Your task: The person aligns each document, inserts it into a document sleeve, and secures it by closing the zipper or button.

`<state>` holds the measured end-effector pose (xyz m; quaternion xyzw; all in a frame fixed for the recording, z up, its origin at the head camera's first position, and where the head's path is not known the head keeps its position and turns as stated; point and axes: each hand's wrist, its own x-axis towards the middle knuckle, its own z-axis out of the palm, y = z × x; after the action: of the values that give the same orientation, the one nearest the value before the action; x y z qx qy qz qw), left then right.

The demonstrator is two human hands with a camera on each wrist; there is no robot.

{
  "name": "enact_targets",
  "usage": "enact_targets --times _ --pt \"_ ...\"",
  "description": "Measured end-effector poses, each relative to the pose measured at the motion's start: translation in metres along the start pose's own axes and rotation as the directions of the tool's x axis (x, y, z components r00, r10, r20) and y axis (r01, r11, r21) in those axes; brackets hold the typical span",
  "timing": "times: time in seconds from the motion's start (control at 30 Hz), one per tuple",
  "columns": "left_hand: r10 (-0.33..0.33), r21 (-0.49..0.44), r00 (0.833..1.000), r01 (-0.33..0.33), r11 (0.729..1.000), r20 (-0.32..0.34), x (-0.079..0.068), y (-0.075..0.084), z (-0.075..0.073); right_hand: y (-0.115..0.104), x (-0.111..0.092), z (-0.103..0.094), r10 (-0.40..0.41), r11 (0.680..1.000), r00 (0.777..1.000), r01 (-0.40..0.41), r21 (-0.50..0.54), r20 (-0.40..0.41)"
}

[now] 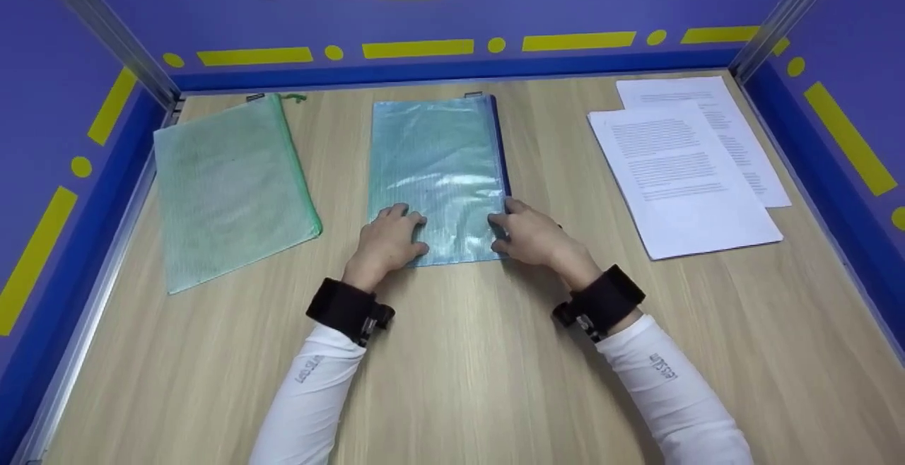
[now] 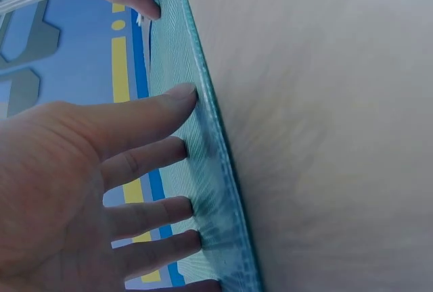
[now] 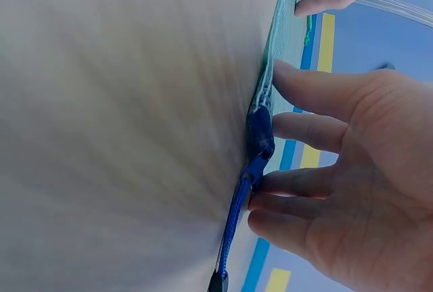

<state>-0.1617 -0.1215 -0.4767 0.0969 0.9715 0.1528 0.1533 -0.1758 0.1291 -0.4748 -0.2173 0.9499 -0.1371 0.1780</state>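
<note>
A translucent blue-green zip pouch [image 1: 438, 154] with a dark blue zip edge lies flat at the middle of the table. My left hand [image 1: 385, 242] rests its spread fingertips on the pouch's near left corner. At the near right corner, my right hand [image 1: 537, 237] touches the pouch with slightly bent fingers. The left wrist view shows the left thumb [image 2: 152, 116] and fingers laid on the pouch close to its near edge. In the right wrist view, a blue zip pull cord [image 3: 233, 217] hangs from the corner beside the right fingertips.
A green zip pouch [image 1: 233, 182] lies at an angle on the left of the wooden table [image 1: 452, 366]. To the right, printed paper sheets [image 1: 686, 182] lie in two overlapping stacks. Blue panels [image 1: 452, 13] with yellow marks enclose the back and sides.
</note>
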Motion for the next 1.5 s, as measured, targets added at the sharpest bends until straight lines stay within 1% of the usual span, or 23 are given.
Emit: enact_targets --times 0.17,0.37,0.43,0.5,0.6,0.73,0.9,1.1,1.27,1.4,1.5 --pt "-0.021 -0.004 1.000 0.021 1.000 0.003 0.000 -0.007 -0.003 -0.002 0.006 0.002 -0.010 1.000 1.000 0.010 0.024 0.006" --pt "-0.030 -0.013 0.999 0.031 0.999 0.015 0.001 -0.011 -0.006 -0.005 0.009 0.000 -0.015 1.000 1.000 0.015 0.018 0.017" --pt "-0.032 -0.011 0.999 0.032 0.999 0.019 0.002 -0.011 -0.007 -0.004 0.010 -0.001 -0.029 0.999 0.999 0.029 0.016 0.021" --pt "-0.033 -0.007 0.999 0.034 0.999 0.023 0.003 -0.011 -0.007 -0.001 0.009 -0.003 -0.037 0.999 0.999 0.036 0.041 0.029" --pt "-0.033 -0.004 0.999 0.033 0.999 0.025 0.003 -0.011 -0.008 0.006 0.008 -0.007 -0.039 0.993 0.999 0.035 0.113 0.036" --pt "-0.028 -0.009 0.999 0.029 1.000 0.021 0.002 -0.011 -0.008 0.023 0.004 -0.013 -0.002 0.976 1.000 -0.003 0.219 0.024" --pt "-0.030 -0.007 0.999 0.030 1.000 0.023 0.003 -0.012 -0.007 0.049 -0.005 -0.023 0.050 0.967 0.999 -0.042 0.251 -0.023" --pt "-0.033 -0.007 0.999 0.033 0.999 0.021 0.004 -0.012 -0.007 0.083 -0.020 -0.031 0.114 0.966 0.990 -0.090 0.242 -0.087" --pt "-0.031 -0.013 0.999 0.032 0.999 0.016 0.004 -0.011 -0.007 0.115 -0.038 -0.037 0.179 0.967 0.977 -0.152 0.206 -0.118" --pt "-0.032 -0.014 0.999 0.032 0.999 0.011 0.004 -0.011 -0.007 0.137 -0.051 -0.042 0.227 0.964 0.968 -0.208 0.163 -0.106" --pt "-0.038 -0.009 0.999 0.038 0.999 0.005 0.003 -0.012 -0.007 0.147 -0.058 -0.044 0.271 0.957 0.959 -0.261 0.127 -0.077"
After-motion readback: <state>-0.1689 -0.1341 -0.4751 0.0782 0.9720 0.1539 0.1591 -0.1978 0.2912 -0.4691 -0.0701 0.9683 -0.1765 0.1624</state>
